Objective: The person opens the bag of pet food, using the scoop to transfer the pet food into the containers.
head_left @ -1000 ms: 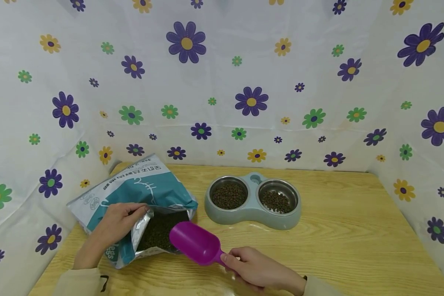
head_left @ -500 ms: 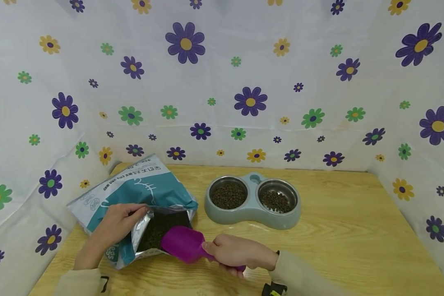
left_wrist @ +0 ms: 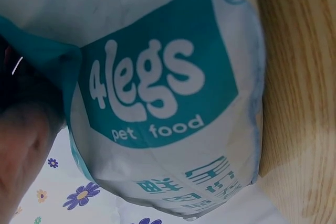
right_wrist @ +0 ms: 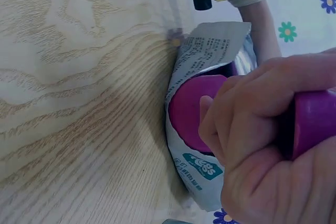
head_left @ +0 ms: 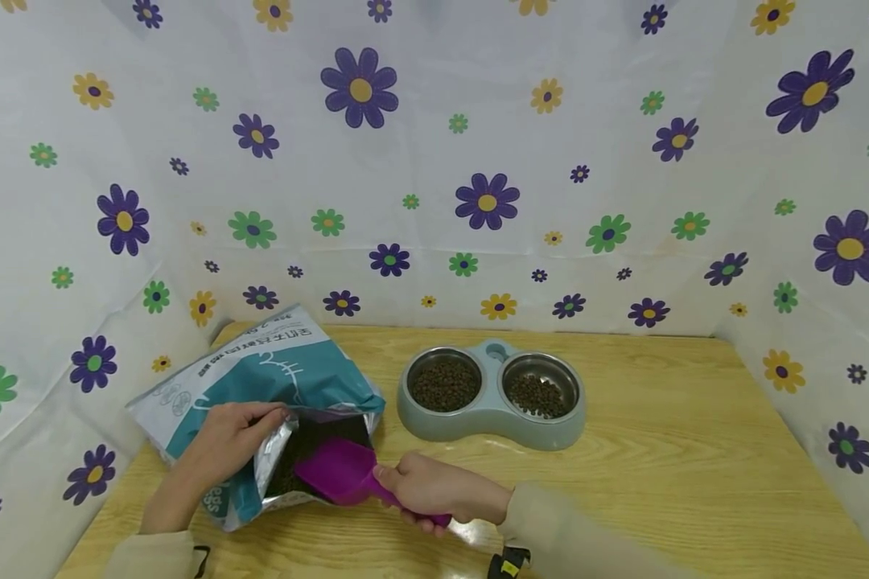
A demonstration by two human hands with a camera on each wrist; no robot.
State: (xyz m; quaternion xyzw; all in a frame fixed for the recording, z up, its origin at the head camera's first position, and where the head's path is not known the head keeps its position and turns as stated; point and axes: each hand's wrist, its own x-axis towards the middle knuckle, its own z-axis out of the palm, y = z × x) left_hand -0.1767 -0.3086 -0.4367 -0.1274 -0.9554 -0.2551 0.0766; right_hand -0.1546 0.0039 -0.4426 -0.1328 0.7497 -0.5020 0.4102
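A teal and white pet food bag (head_left: pixel 282 370) lies on its side at the left of the table, its mouth facing the person. Dark kibble (head_left: pixel 311 438) fills the opening. With thumb and fingers my left hand (head_left: pixel 224 438) pinches the upper left edge of the mouth. My right hand (head_left: pixel 430 486) grips the handle of a magenta scoop (head_left: pixel 340 470), whose blade reaches into the bag's mouth over the kibble. In the right wrist view the fingers curl round the handle, and the scoop's back fills the bag opening. The bag's printed side (left_wrist: pixel 157 77) faces the left wrist camera.
A grey-blue double feeder (head_left: pixel 492 394) stands right of the bag. Its left steel bowl (head_left: pixel 445 382) holds more kibble than its right one (head_left: pixel 539 394). A flower-print cloth (head_left: pixel 434 161) surrounds the wooden table (head_left: pixel 659 482) at the back and sides.
My right hand has moved left with the scoop, bringing its blade from the bag's right edge further into the mouth. My left hand keeps its hold on the bag.
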